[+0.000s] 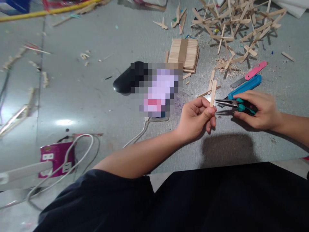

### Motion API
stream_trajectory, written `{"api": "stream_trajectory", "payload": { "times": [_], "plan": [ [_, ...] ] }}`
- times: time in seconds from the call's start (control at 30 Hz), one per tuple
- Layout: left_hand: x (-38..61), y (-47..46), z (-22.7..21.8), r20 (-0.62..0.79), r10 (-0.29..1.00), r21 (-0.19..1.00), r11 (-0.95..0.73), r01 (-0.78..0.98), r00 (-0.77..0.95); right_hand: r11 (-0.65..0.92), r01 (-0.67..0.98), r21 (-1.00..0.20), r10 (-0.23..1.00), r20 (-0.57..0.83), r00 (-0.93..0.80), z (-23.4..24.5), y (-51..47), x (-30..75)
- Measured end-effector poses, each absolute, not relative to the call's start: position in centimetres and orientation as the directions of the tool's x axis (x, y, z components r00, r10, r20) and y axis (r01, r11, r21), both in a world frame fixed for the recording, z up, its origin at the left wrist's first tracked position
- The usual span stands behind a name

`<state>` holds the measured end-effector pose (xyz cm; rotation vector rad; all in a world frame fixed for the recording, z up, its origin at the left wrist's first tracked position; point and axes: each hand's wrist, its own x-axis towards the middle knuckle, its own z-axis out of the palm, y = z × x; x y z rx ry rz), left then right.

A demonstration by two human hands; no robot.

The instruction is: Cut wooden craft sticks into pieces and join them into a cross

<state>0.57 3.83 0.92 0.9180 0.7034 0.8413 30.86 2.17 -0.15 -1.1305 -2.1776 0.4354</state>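
Between the thumb and fingers of my left hand [199,116] a wooden craft stick [213,90] is held nearly upright. My right hand [259,109] grips needle-nose pliers [229,102] by their teal and black handles. The tips of the pliers' jaws are at the stick's right edge, just above my left thumb; whether they bite into it I cannot tell. Behind the stick lie another notched stick [211,80] and a thin wood piece crossing it. A blue utility knife [248,86] rests just beyond my right hand, with a pink-handled cutter [256,71] beside it.
A banded bundle of craft sticks [175,53] lies beyond my left hand, near a blurred-out phone [160,90] and a dark rounded object [127,80]. Crossed sticks [231,22] pile up at the far right among wood shavings. A white cable [138,133] passes behind my left forearm.
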Motion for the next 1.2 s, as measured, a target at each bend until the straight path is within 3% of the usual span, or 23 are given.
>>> {"api": "stream_trajectory", "payload": {
  "times": [0.6, 0.97, 1.2],
  "plan": [
    [0.5, 3.8, 0.8, -0.147, 0.889, 0.927, 0.277, -0.255, 0.433, 0.562, 0.577, -0.592, 0.823, 0.334, -0.46, -0.2, 2.6, 31.4],
    [0.5, 4.2, -0.4, -0.003, 0.894, 0.927, 0.17, -0.334, 0.448, 0.586, 0.535, -0.609, 0.805, 0.361, -0.471, -0.3, 2.7, 31.3],
    [0.3, 4.1, -0.8, 0.013, 0.901, 0.953, 0.12, -0.279, 0.433, 0.602, 0.519, -0.607, 0.793, 0.377, -0.479, 0.0, 2.9, 31.3]
  ]
}}
